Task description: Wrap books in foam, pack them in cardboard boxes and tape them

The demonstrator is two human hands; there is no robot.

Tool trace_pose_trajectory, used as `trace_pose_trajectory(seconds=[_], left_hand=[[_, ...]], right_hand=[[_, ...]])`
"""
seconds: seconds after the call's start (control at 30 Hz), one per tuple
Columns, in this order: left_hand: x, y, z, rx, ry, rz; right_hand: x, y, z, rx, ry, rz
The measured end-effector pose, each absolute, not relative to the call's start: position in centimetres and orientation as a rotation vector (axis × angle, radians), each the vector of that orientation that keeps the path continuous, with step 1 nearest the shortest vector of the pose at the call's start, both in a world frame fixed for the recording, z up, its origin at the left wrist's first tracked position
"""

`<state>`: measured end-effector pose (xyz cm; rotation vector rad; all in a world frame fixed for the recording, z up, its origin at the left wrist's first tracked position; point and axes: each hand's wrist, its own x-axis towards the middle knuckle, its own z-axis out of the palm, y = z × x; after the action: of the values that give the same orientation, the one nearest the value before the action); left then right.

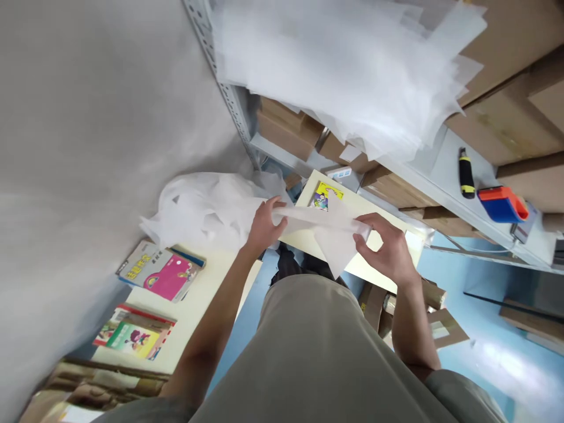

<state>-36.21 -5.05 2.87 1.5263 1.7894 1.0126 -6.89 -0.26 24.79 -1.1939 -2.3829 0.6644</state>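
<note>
A thin, translucent white sheet [308, 217] stretches between my two hands above a cream table [365, 267]. My left hand [265, 223] pinches its left end, thumb and fingers curved around the edge. At the other end, my right hand [385, 244] grips the sheet between thumb and forefinger. Part of the sheet hangs down in a pointed flap. Beneath it lies a small yellow book [325, 192], partly covered. Left of my left hand is a crumpled heap of similar white sheets [202, 205].
Books [163, 270] and another pile of booklets [136, 332] rest on the left table. A metal shelf [445, 164] carries stacked white sheets [343, 64], a utility knife [466, 173] and a blue-and-orange tool [503, 204]. Cardboard pieces [445, 329] lie on the floor at right.
</note>
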Motion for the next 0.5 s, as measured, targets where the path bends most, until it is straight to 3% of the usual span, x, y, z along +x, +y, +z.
trace_pose_trajectory(seconds=[0.5], left_hand=[[-27.2, 0.5, 2.2, 1.598, 1.806, 0.799]], right_hand=[[9.1, 0.4, 19.4, -1.562, -2.343, 0.419]])
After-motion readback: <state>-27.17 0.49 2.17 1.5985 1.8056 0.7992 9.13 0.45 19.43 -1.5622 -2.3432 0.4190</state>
